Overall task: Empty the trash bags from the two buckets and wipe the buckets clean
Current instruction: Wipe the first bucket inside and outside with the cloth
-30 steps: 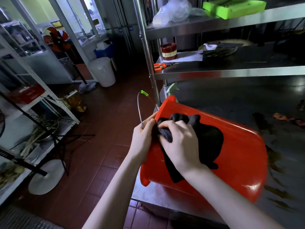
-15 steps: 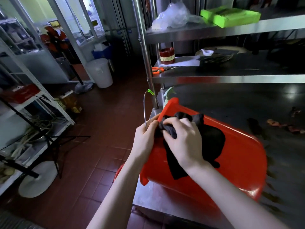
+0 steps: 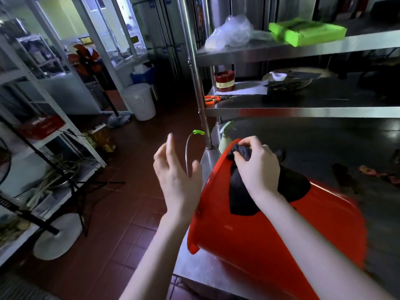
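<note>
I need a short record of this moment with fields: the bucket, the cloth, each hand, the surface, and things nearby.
bucket: red bucket lying on its side on the steel table, rim toward the person
cloth: black cloth draped over the bucket's side and rim
right hand: right hand grips the cloth at the rim
left hand: left hand open in the air beside the rim, holding nothing
handle: wire handle with green grip sticks up by the rim
nearby: orange scissors on the shelf above; white bin on the floor

one head-worn view looks forward and down, close over the steel table (image 3: 212, 276) edge.
</note>
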Tool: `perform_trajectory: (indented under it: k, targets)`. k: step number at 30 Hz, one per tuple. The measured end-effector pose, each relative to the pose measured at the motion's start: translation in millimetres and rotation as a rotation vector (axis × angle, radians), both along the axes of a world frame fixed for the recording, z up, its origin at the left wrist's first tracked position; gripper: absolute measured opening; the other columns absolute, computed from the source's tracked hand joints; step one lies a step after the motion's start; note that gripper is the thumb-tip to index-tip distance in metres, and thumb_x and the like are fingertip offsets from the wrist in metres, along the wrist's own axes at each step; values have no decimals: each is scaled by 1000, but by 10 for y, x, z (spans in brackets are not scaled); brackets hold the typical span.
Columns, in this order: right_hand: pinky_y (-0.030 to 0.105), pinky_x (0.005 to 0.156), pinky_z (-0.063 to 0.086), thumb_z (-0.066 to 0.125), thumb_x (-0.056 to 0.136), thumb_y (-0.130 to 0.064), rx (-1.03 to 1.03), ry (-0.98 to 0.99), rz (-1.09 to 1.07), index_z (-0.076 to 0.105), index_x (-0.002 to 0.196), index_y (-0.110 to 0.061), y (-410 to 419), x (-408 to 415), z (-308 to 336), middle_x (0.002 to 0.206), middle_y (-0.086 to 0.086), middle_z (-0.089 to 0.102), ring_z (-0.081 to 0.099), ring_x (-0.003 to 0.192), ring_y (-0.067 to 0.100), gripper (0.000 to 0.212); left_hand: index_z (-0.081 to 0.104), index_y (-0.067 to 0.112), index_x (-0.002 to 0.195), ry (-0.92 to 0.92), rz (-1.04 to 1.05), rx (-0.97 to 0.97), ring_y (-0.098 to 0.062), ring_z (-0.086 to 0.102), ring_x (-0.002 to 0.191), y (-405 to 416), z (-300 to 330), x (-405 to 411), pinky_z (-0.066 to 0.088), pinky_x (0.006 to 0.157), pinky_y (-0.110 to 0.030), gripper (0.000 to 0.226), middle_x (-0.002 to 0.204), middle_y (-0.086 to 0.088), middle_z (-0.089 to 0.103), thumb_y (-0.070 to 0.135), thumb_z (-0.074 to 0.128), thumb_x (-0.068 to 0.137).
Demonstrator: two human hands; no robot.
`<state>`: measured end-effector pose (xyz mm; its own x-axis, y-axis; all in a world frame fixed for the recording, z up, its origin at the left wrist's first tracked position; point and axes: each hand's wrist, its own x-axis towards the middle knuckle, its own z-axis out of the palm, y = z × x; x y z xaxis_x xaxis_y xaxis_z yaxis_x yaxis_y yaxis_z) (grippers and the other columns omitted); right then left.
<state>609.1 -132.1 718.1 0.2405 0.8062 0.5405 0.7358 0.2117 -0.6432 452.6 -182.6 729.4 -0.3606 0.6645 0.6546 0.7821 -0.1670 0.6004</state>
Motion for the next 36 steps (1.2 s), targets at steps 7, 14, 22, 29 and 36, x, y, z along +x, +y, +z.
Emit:
perform_trajectory:
  k: [7, 14, 22, 29, 36]
  targets:
    - [40, 72, 46, 72, 77, -21, 134, -79, 249, 63, 102, -19, -563, -49, -50, 85, 4, 64, 60, 81, 28, 27, 60, 11, 114, -500, -435, -942, -21, 62, 92, 315, 530, 440, 47, 69, -19, 41, 108, -10, 67, 42, 35, 103]
    - [40, 67, 46, 73, 75, -17, 176, -35, 217, 64, 95, -19, -602, -24, 8, 77, 5, 62, 59, 75, 28, 22, 68, 21, 90, -520, -600, -667, -6, 59, 81, 80, 238, 349, 47, 78, -14, 36, 90, 3, 68, 35, 38, 104]
    - [49, 79, 52, 72, 74, -21, -29, 13, 146, 59, 89, -20, -299, -135, 72, 75, 11, 63, 61, 70, 37, 19, 60, 23, 132, -652, -619, -554, -12, 63, 111, -20, -87, 201, 47, 103, -32, 34, 120, 0, 69, 30, 40, 105]
    - [42, 75, 47, 75, 72, -16, 142, -44, 222, 64, 90, -18, -610, -68, -90, 76, 6, 62, 59, 74, 29, 21, 57, 18, 135, -575, -602, -499, -14, 55, 125, 20, -149, 217, 38, 112, -39, 37, 130, 0, 64, 22, 37, 104]
    - [49, 84, 50, 71, 77, -25, -141, 14, 125, 57, 95, -18, -63, -124, 139, 84, 13, 66, 62, 79, 37, 24, 52, 32, 138, -612, -607, -555, -16, 53, 128, -46, -228, 167, 37, 112, -45, 45, 138, 3, 58, 42, 39, 96]
